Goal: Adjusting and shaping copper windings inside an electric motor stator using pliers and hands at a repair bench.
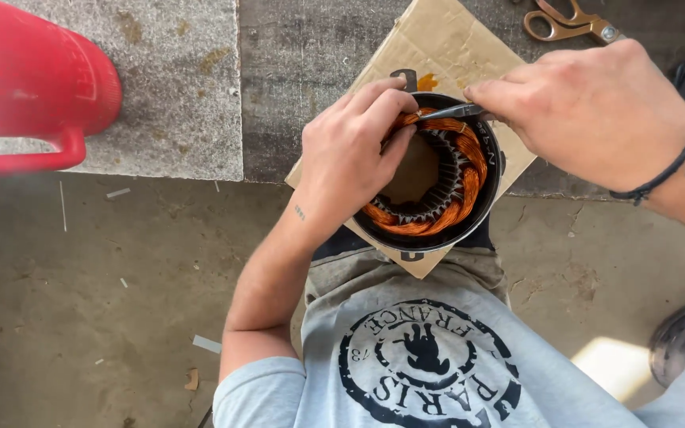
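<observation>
Stator sits between both hands, perhaps gripped left.

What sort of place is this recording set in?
Probably a small repair workshop, worked at floor level. A motor stator wound with copper wire rests on a piece of cardboard over a bare concrete floor, while the right hand holds a thin metal tool and the left hand steadies the windings. Scissors lie nearby.

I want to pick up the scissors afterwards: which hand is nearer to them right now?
Right. The right hand is just below the scissors, holding a thin tool at the stator; the left hand grips the stator's other side, farther away.
</observation>
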